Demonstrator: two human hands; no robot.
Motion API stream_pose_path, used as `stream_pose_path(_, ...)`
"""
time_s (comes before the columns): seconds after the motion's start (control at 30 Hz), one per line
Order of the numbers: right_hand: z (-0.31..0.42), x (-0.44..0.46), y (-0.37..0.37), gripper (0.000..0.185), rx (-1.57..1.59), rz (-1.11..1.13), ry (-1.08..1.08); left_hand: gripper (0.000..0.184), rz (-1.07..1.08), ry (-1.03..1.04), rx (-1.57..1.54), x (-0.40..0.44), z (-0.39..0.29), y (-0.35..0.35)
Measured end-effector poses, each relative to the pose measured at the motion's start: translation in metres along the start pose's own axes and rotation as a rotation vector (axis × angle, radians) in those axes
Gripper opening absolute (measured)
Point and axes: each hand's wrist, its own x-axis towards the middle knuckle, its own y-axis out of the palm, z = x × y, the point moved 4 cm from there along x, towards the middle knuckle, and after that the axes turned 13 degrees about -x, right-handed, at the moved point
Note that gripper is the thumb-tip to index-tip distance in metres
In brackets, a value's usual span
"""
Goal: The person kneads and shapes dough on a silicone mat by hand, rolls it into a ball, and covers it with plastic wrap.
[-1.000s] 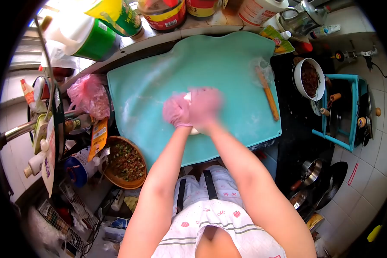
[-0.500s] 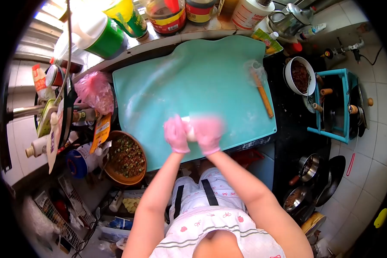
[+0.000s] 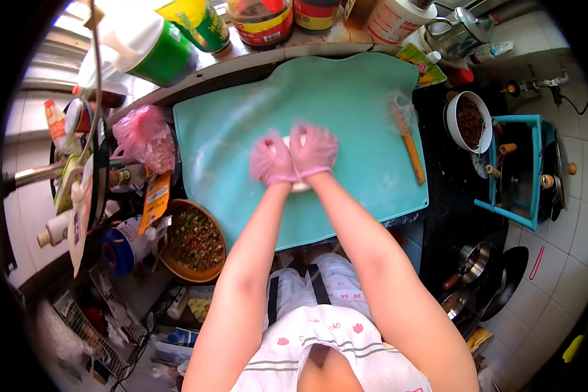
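A lump of white dough (image 3: pixel 300 187) lies on the teal mat (image 3: pixel 359 98), mostly covered by my hands. My left hand (image 3: pixel 272 159), in a thin pink glove, presses on its left side with the fingers curled over it. Beside it, my right hand (image 3: pixel 314 150), gloved the same way, bears down on the right side; its fingertips are blurred. Both forearms reach straight out from my body. At the right part of the mat lies a wooden rolling pin (image 3: pixel 411 153), its far end inside clear plastic.
A brown bowl of chopped filling (image 3: pixel 223 251) stands by the mat's left front corner. The pink plastic bag (image 3: pixel 147 140) sits left. On the right are a white bowl of dark red food (image 3: pixel 452 124) and a blue rack (image 3: pixel 536 176). Jars and bottles line the back ledge.
Both hands have moved forward, away from my body, with the dough. My arms are now stretched further over the mat, and the view has shifted slightly.
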Motion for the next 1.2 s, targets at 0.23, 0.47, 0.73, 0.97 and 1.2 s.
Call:
stream_pose_path(0.23, -0.020, -0.035, -0.006, 0.037, 0.113, -0.172, -0.199, 0.050, 0.476, 0.165, -0.244, 0.001, 0.011, -0.028)
stream_pose_path(0.47, -0.020, -0.122, -0.050, 0.017, 0.243, -0.228, 0.039, 0.023, -0.024, 0.540, -0.192, -0.097, 0.051, -0.055)
stream_pose_path(0.73, -0.010, -0.059, -0.006, 0.014, -0.065, -0.146, 0.063, 0.020, -0.069, 0.510, 0.181, -0.036, 0.034, -0.009)
stream_pose_path(0.97, 0.000, -0.005, 0.006, 0.041, -0.191, -0.185, 0.019, 0.051, 0.013, 0.501, -0.008, 0.010, -0.008, -0.003)
stream_pose_path(1.2, -0.030, -0.082, -0.047, 0.025, 0.251, 0.137, -0.024, 0.047, 0.185, 0.379, -0.063, -0.051, 0.034, -0.049)
